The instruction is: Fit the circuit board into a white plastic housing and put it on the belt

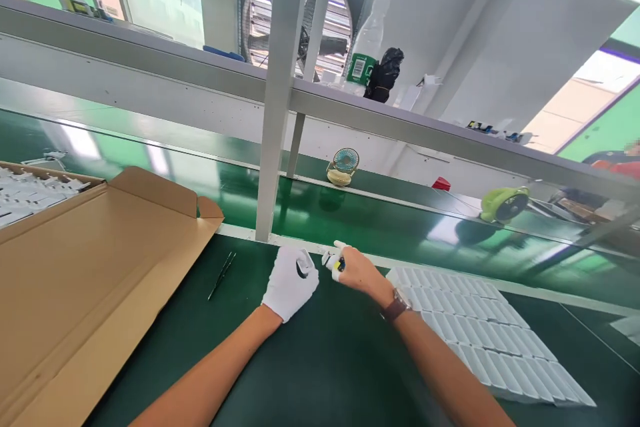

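Centrally: left hand (290,282) | right hand (350,268) | between carton (100,260), tray (480,333)

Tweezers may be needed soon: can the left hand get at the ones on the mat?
Probably yes: the tweezers lie on bare mat just left of the gloved left hand, nothing between, though that hand already grips a small part.

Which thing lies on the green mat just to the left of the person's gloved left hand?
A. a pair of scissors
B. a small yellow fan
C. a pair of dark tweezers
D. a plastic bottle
C: a pair of dark tweezers lies on the mat between the open cardboard box and the gloved left hand, apart from both.
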A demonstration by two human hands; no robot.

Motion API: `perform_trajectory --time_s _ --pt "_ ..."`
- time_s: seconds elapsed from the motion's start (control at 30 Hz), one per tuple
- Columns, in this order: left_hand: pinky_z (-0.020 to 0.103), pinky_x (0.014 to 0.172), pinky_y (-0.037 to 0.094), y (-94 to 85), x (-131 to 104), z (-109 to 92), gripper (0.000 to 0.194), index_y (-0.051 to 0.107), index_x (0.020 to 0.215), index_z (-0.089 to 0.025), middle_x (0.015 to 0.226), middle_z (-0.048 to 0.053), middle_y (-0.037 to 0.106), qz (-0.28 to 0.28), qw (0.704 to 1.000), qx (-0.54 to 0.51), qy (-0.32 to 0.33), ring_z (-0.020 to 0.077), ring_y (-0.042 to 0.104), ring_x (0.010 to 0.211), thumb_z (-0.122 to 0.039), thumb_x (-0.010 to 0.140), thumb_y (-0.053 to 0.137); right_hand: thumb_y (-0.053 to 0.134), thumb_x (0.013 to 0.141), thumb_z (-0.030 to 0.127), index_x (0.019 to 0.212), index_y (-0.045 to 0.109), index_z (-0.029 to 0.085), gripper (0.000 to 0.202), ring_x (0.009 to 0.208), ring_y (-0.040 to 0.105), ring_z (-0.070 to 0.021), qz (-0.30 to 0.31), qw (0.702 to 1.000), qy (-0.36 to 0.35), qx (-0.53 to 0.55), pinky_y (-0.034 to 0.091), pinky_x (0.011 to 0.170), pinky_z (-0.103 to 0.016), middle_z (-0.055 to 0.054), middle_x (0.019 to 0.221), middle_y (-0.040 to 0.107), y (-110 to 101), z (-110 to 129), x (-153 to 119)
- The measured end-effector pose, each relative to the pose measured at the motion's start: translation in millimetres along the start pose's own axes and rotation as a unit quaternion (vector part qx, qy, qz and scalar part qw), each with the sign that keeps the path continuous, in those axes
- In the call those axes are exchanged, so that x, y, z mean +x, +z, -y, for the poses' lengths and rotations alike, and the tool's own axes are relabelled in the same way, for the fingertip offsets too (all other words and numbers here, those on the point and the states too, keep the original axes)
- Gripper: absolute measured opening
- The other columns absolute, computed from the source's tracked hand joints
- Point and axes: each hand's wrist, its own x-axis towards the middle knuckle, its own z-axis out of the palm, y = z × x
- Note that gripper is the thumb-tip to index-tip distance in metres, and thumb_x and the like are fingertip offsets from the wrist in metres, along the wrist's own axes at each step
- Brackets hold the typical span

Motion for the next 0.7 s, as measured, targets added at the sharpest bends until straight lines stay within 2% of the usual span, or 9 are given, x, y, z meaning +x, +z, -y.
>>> perform_trajectory --time_s 0.07,0.13,0.23,0.3,0.37,0.43,0.53,0.6,0.7 --pt "0.036 0.082 0.051 -7.2 3.9 1.8 0.021 0.051 0.087 -0.021 0.092 0.003 0.055 -0.011 0.998 0.021 -0.056 0.0187 0.059 0.084 -0.019 0.074 0.068 0.063 0.083 0.021 0.099 0.066 0.015 0.017 0.086 0.063 -0.0225 -0.01 1.0 0.023 0.008 0.046 0.076 -0.031 -0.011 0.101 0.069 14.7 11.9 -30.8" --pt "0.036 0.081 0.051 -10.7 5.7 2.6 0.028 0.055 0.096 -0.02 0.098 0.003 0.056 0.004 0.994 0.032 -0.103 0.0184 0.06 0.084 -0.023 0.074 0.071 0.061 0.089 0.028 0.111 0.064 0.015 0.026 0.087 0.063 -0.0221 -0.018 0.999 0.041 0.021 0.047 0.078 -0.032 -0.011 0.106 0.068 22.2 20.1 -57.4" --pt "0.035 0.081 0.052 -9.8 5.6 2.6 0.036 0.057 0.108 -0.02 0.102 0.003 0.058 0.041 0.991 0.031 -0.127 0.0185 0.062 0.087 -0.027 0.075 0.071 0.055 0.097 0.038 0.138 0.052 0.016 0.046 0.087 0.064 -0.0217 -0.041 0.996 0.05 0.057 0.05 0.078 -0.033 -0.011 0.112 0.066 16.0 22.5 -85.0" --pt "0.036 0.083 0.052 -6.9 4.8 3.4 0.041 0.058 0.115 -0.021 0.106 0.004 0.059 0.063 0.99 0.033 -0.12 0.0197 0.062 0.091 -0.027 0.076 0.071 0.049 0.1 0.032 0.147 0.044 0.014 0.051 0.095 0.064 -0.0249 -0.068 0.996 0.031 0.053 0.051 0.085 -0.038 -0.013 0.114 0.065 5.5 17.9 -94.6" --pt "0.038 0.088 0.052 -4.0 3.7 6.0 0.05 0.056 0.124 -0.021 0.114 0.007 0.06 0.087 0.991 0.034 -0.098 0.0221 0.063 0.098 -0.027 0.077 0.07 0.046 0.098 0.02 0.15 0.043 0.012 0.053 0.11 0.06 -0.0299 -0.074 0.997 -0.019 0.017 0.048 0.097 -0.046 -0.017 0.119 0.064 -2.2 10.7 -97.7" --pt "0.041 0.096 0.051 -1.9 2.2 10.2 0.062 0.051 0.136 -0.022 0.123 0.009 0.059 0.114 0.99 0.033 -0.072 0.0252 0.062 0.107 -0.026 0.077 0.07 0.047 0.091 0.01 0.151 0.041 0.011 0.06 0.13 0.05 -0.0335 -0.052 0.995 -0.087 -0.008 0.039 0.11 -0.052 -0.018 0.129 0.061 -2.5 3.7 -94.8" --pt "0.043 0.107 0.046 -1.7 -1.0 17.8 0.074 0.044 0.147 -0.021 0.133 0.012 0.058 0.158 0.986 0.035 -0.043 0.0285 0.059 0.122 -0.025 0.078 0.069 0.053 0.082 0.006 0.155 0.037 0.014 0.075 0.144 0.037 -0.0323 -0.001 0.99 -0.139 0.016 0.025 0.121 -0.053 -0.016 0.139 0.056 8.6 -3.8 -82.0" --pt "0.044 0.111 0.044 -3.9 -3.7 21.7 0.078 0.041 0.151 -0.021 0.139 0.012 0.056 0.187 0.981 0.031 -0.04 0.029 0.056 0.128 -0.025 0.078 0.069 0.056 0.079 0.008 0.157 0.034 0.016 0.081 0.139 0.043 -0.0306 0.024 0.99 -0.129 0.048 0.026 0.12 -0.05 -0.015 0.137 0.057 17.2 -7.5 -72.4" --pt "0.043 0.112 0.045 -10.2 -7.4 23.1 0.081 0.039 0.153 -0.02 0.142 0.012 0.055 0.227 0.972 0.009 -0.06 0.0274 0.057 0.127 -0.025 0.079 0.069 0.059 0.082 0.014 0.156 0.036 0.014 0.077 0.115 0.058 -0.0276 0.037 0.991 -0.103 0.077 0.042 0.105 -0.043 -0.013 0.121 0.064 24.4 -13.4 -65.1"
